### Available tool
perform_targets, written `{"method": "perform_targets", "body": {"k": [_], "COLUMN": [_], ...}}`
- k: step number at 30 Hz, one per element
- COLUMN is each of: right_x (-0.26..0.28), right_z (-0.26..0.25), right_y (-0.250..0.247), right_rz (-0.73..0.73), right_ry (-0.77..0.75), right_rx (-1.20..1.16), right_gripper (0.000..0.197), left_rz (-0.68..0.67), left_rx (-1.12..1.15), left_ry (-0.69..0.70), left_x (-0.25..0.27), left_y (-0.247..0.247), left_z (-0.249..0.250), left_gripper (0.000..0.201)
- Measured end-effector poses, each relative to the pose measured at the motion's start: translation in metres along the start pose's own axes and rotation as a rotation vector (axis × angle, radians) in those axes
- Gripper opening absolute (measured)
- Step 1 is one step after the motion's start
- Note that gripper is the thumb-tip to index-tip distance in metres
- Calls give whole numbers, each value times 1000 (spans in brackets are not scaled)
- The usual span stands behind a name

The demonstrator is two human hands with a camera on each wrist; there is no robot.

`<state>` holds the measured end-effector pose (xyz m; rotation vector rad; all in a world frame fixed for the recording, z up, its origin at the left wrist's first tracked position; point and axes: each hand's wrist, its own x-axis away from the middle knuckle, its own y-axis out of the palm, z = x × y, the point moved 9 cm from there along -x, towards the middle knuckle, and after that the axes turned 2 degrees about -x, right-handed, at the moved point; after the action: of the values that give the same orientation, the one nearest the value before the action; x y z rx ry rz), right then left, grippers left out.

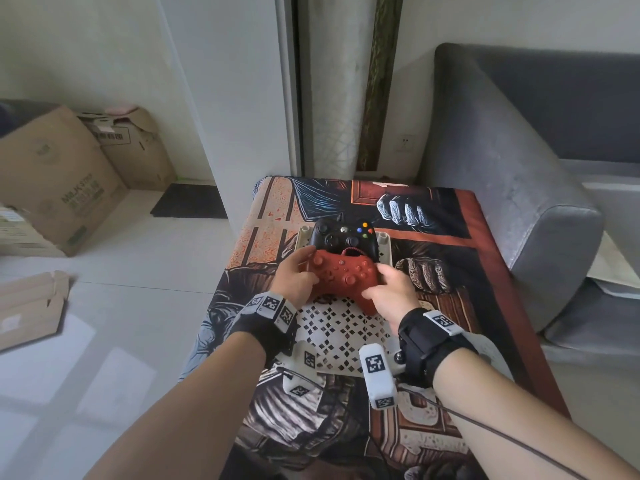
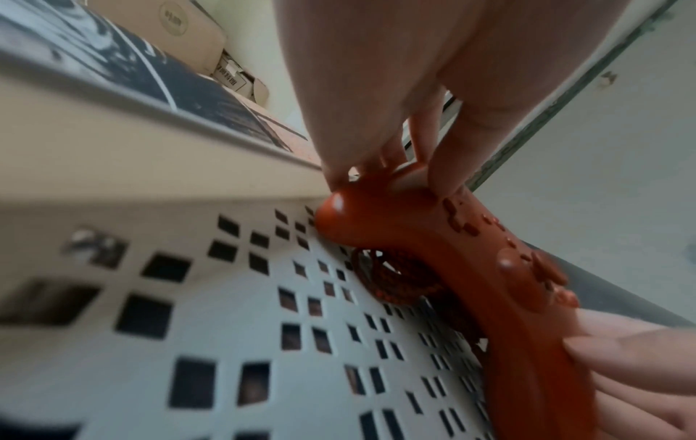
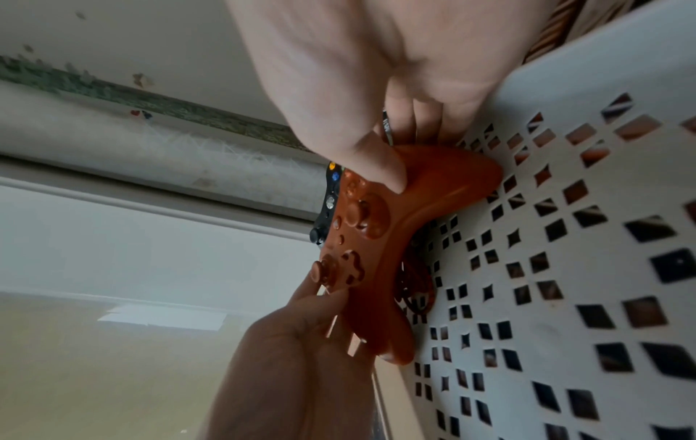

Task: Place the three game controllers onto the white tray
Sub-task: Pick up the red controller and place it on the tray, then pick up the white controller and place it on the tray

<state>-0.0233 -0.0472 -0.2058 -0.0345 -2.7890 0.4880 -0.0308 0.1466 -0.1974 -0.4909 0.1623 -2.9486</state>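
A red controller (image 1: 341, 275) (image 2: 471, 262) (image 3: 380, 238) is held at both grips low over the white perforated tray (image 1: 332, 336) (image 2: 188, 184) (image 3: 565, 89). Its grip tips touch the tray floor, and its coiled red cable lies under it. My left hand (image 1: 304, 268) (image 2: 376, 119) pinches the left grip; my right hand (image 1: 381, 282) (image 3: 357, 104) grips the right one. A black controller (image 1: 343, 237) (image 3: 327, 205) lies in the tray's far end, just behind the red one. A white rounded object (image 1: 486, 346), partly hidden by my right wrist, lies to the right of the tray.
The tray lies on a narrow table with a printed cover (image 1: 450, 237). A grey sofa (image 1: 519, 168) stands close on the right. Cardboard boxes (image 1: 62, 181) sit on the floor to the left. A wall and curtain (image 1: 332, 81) rise behind the table.
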Motion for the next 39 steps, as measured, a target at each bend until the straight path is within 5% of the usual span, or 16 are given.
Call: {"method": "perform_targets", "body": {"k": [8,15,20,30,39], "right_x": [6,18,24,59,83], "right_z": [-3,-21,-17,40,98], "right_y": [-6,-43,-97,-189,-200], "right_rz": [-28,-4,86,233,212], "right_ry": [6,-39,-67,5,171], "right_rx": [-42,-134,-176,-226,-83], "right_gripper": [71,62,52,47,43], "left_rz": [18,114,47,-230,-220], "left_rx": [71,-46,-66,-211,-227], "left_ry": [21,166,240,99,-83], "left_x": [18,39,68,108,124], "left_y": [-1,1,47,164,185], "left_z": [-3,34,66,20,-9], "left_gripper": [75,63,51,58,63]}}
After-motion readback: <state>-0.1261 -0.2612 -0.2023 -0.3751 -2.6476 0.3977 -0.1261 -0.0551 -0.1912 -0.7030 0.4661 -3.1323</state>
